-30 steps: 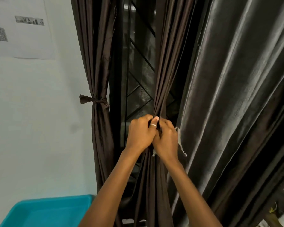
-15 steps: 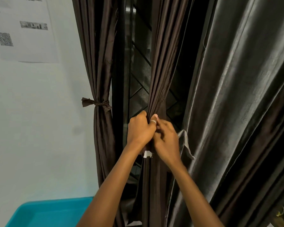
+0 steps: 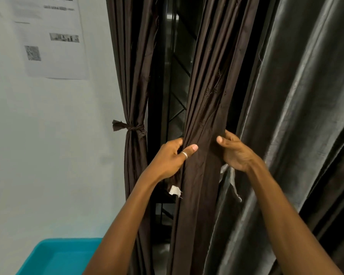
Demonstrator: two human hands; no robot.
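A dark brown curtain panel hangs in the middle in front of a dark window with a diagonal grille. My left hand, with a ring on the thumb, grips the panel's left edge, thumb across the front. My right hand holds the panel's right edge, with the fingers reaching behind the cloth. The cloth between my hands is spread fairly flat. A small white tag hangs from the panel below my left hand.
A second brown panel on the left is tied with a cloth band. A wide grey curtain fills the right. Printed sheets are stuck to the pale wall. A teal bin sits at bottom left.
My hands were bunched together on the gathered panel. They have moved apart, spreading the cloth wider between them. The view has shifted slightly right and down.
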